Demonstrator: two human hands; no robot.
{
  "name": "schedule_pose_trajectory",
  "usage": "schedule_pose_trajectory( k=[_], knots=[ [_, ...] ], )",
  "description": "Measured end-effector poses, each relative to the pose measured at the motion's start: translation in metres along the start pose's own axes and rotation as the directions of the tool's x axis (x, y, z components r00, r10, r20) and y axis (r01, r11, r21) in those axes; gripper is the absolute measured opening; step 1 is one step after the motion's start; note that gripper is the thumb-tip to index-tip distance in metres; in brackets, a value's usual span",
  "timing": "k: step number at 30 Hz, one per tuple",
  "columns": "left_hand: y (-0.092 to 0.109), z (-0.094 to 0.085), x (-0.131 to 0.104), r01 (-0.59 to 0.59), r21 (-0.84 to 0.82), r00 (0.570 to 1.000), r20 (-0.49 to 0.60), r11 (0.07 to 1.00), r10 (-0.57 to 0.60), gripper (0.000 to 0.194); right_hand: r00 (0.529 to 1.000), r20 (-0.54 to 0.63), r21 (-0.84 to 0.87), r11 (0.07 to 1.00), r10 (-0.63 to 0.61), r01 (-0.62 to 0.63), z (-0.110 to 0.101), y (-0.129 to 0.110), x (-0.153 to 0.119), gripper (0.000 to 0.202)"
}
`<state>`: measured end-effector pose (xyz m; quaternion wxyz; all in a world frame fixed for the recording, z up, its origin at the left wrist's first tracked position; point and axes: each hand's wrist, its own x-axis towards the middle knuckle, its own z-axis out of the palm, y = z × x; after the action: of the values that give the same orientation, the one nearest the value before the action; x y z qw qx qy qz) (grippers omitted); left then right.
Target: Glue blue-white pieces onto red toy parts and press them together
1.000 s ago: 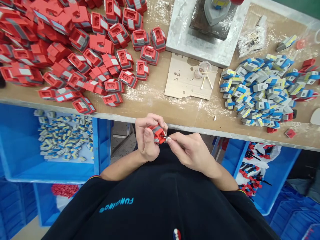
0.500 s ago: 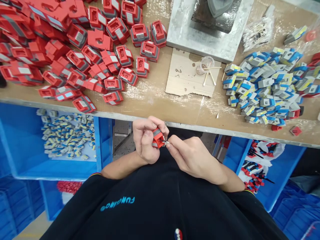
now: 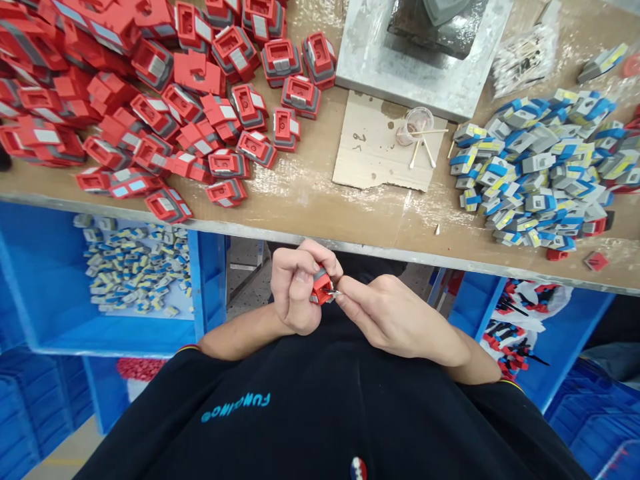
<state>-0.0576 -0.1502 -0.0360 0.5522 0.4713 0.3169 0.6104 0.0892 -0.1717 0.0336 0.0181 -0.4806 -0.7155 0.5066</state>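
Just in front of the table's edge, my left hand [image 3: 299,293] is wrapped round a small red and grey plastic part [image 3: 321,287], its hollow side turned to the right. My right hand [image 3: 395,317] pinches a thin, pale-tipped tool [image 3: 334,293] between thumb and forefinger. The tool's end reaches into the opening of the red part; what it touches inside is too small to tell.
Red parts [image 3: 200,73] are heaped on the table's left, grey-blue-yellow parts [image 3: 540,163] on its right. Between them lie a metal plate [image 3: 410,83] and cardboard [image 3: 367,150] with a cup [image 3: 419,121] and swabs. Blue bins [image 3: 210,280] stand below the edge.
Both hands and the red part have shifted slightly right and down in view. The hold on the part and on the thin tool looks the same.
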Motion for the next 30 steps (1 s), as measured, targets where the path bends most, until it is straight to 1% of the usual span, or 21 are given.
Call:
schedule_pose_trajectory(
  k=[3,5,6,8,11,14,17,19,21,23,25,28,30],
  knots=[
    [0.000,0.000,0.000,0.003,-0.043,1.000,0.005,0.999,-0.003,0.015,1.000,-0.003,0.001,1.000,-0.016,0.016,0.001,0.001,0.001,0.032],
    [0.001,0.001,0.001,0.018,-0.073,1.000,-0.024,0.997,-0.020,0.015,0.998,-0.052,-0.018,0.999,-0.032,0.031,0.005,0.001,0.002,0.033],
    [0.001,0.001,0.001,0.027,-0.078,0.998,-0.047,0.997,-0.031,0.015,0.994,-0.097,-0.033,0.999,-0.046,0.043,0.008,0.002,0.002,0.034],
    [0.002,0.002,0.003,0.033,-0.082,0.995,-0.089,0.996,-0.040,0.015,0.974,-0.207,-0.073,0.994,-0.091,0.078,0.015,0.002,0.004,0.036],
    [0.004,0.003,0.005,0.028,-0.071,0.994,-0.108,0.997,-0.036,0.016,0.924,-0.346,-0.149,0.982,-0.163,0.118,0.025,0.002,0.005,0.036],
    [0.003,0.004,0.004,0.025,-0.042,0.991,-0.127,0.999,-0.030,0.016,0.888,-0.420,-0.221,0.970,-0.189,0.102,0.032,0.000,0.005,0.035],
    [0.001,0.004,0.001,-0.010,-0.005,0.985,-0.170,1.000,0.009,0.015,0.869,-0.466,-0.252,0.966,-0.170,0.054,0.034,-0.003,0.003,0.033],
    [0.000,0.003,0.000,-0.033,0.020,0.983,-0.182,0.999,0.036,0.014,0.872,-0.466,-0.244,0.969,-0.150,0.037,0.033,-0.003,0.003,0.033],
    [0.000,0.003,0.000,-0.040,0.051,0.982,-0.181,0.998,0.048,0.013,0.897,-0.419,-0.212,0.976,-0.139,0.052,0.031,-0.002,0.003,0.033],
    [0.001,0.003,0.001,-0.022,0.100,0.983,-0.181,0.995,0.040,0.014,0.925,-0.357,-0.162,0.984,-0.132,0.078,0.028,0.000,0.005,0.033],
    [0.003,0.004,0.002,0.005,0.168,0.982,-0.187,0.986,0.026,0.016,0.939,-0.321,-0.116,0.989,-0.122,0.089,0.026,0.002,0.006,0.034],
    [0.004,0.005,0.003,0.018,0.243,0.979,-0.200,0.970,0.032,0.020,0.939,-0.325,-0.105,0.991,-0.113,0.083,0.028,0.003,0.008,0.035],
    [0.003,0.005,0.003,0.004,0.255,0.975,-0.214,0.967,0.053,0.020,0.922,-0.370,-0.141,0.987,-0.118,0.070,0.031,0.002,0.009,0.035]
  ],
)
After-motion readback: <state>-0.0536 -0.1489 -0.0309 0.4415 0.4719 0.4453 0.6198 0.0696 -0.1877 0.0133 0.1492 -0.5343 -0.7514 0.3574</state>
